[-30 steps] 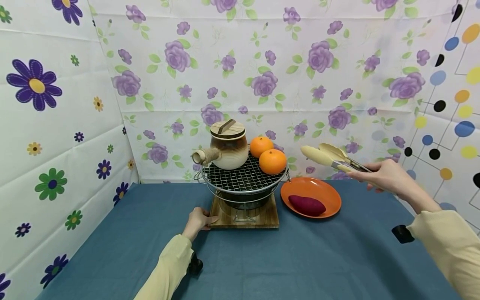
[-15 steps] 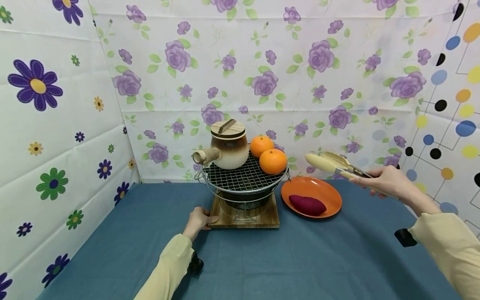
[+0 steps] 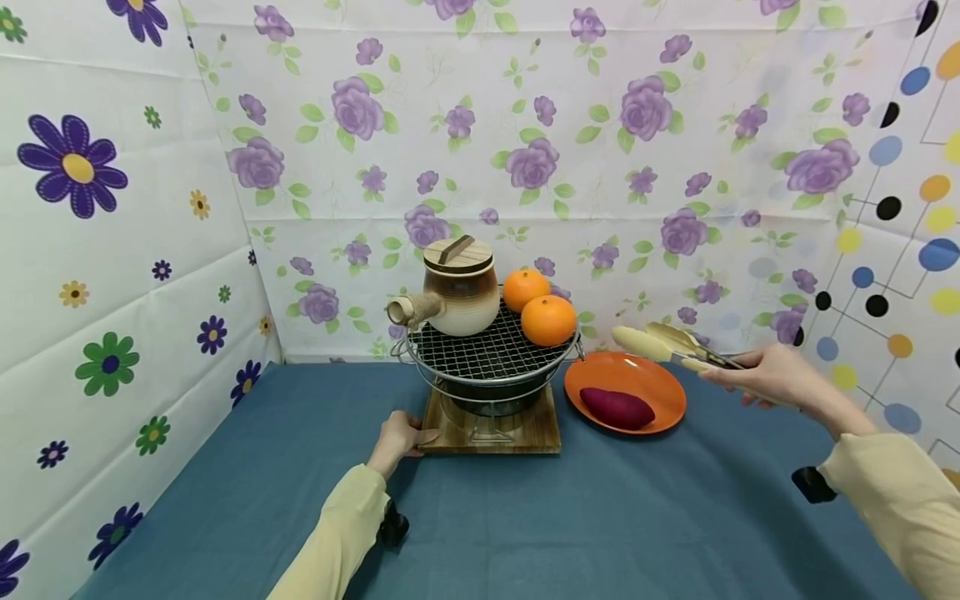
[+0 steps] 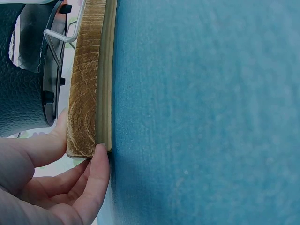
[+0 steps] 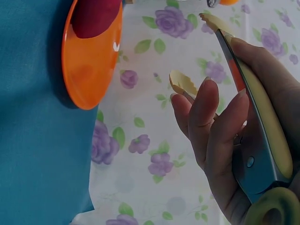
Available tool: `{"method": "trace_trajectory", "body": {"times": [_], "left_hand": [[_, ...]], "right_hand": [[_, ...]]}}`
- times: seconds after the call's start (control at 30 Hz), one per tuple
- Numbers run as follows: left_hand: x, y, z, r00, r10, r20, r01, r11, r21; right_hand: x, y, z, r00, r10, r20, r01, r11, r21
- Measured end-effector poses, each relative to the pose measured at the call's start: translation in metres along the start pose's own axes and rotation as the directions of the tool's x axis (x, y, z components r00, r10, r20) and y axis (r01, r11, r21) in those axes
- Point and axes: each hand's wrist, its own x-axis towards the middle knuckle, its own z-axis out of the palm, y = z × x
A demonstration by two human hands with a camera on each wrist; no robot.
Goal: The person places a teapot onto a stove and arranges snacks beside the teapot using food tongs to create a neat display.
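In the head view my left hand (image 3: 397, 437) holds the left front corner of a wooden board (image 3: 536, 429). The left wrist view shows the thumb on the board's upper face (image 4: 86, 93) and fingertips along its lower edge. My right hand (image 3: 783, 379) grips kitchen tongs (image 3: 645, 343) with cream-coloured tips, held up in the air at the right. The tips stand apart with nothing between them, as the right wrist view of the tongs (image 5: 269, 122) also shows. Below and left of the tips, a purple sweet potato (image 3: 617, 408) lies on an orange plate (image 3: 671, 404).
A round grill (image 3: 480, 358) with a wire mesh stands on the board. On it sit a brown-and-cream clay pot (image 3: 468, 304) with a wooden lid and side handle, and two oranges (image 3: 549, 321). Blue cloth (image 3: 525, 533) covers the table; patterned sheets hang around it.
My right hand and the tongs have come down and slightly to the right. The left hand stays on the board's corner, and the sweet potato, pot and oranges have not moved.
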Motion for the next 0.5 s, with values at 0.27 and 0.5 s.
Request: {"method": "trace_trajectory", "body": {"times": [0.27, 0.5], "left_hand": [[0.0, 0.0, 0.0, 1.0, 0.001, 0.006, -0.001, 1.0, -0.004], [-0.001, 0.0, -0.001, 1.0, -0.01, 0.001, 0.01, 1.0, -0.017]], "right_hand": [[-0.001, 0.006, 0.008, 1.0, -0.017, 0.024, 0.017, 1.0, 0.01], [-0.001, 0.009, 0.014, 0.998, -0.039, 0.052, 0.037, 0.999, 0.028]]}}
